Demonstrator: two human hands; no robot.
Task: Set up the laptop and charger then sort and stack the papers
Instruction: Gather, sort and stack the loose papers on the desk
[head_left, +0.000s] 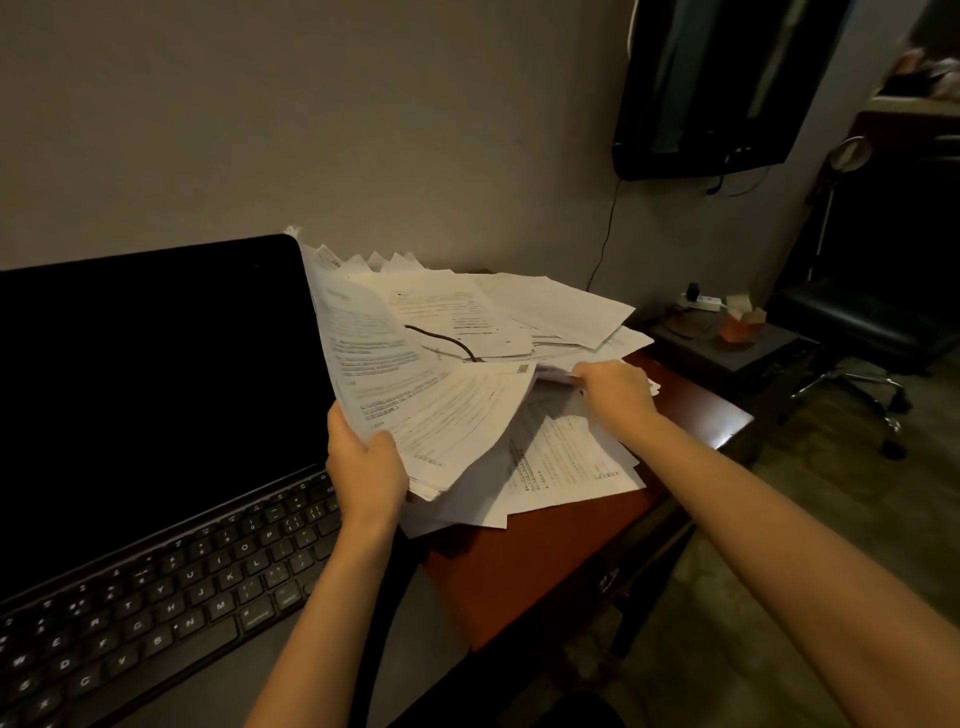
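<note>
An open laptop (156, 395) with a dark screen and black keyboard fills the left side of the desk. To its right lies a loose heap of printed papers (561, 462). My left hand (366, 470) grips a fanned bundle of sheets (415, 395) by its lower corner, lifted above the heap. My right hand (615, 392) reaches into the middle of the heap, its fingers tucked among the sheets. A thin black charger cable (441, 340) runs across the papers further back and vanishes under a sheet. The charger itself is hidden.
The reddish wooden desk (524, 566) ends at its right edge close to the heap. Beyond stand a low side table with a power strip (704, 301) and an orange box (740, 327), plus a black office chair (852, 332). A dark wall-mounted screen (722, 88) hangs above.
</note>
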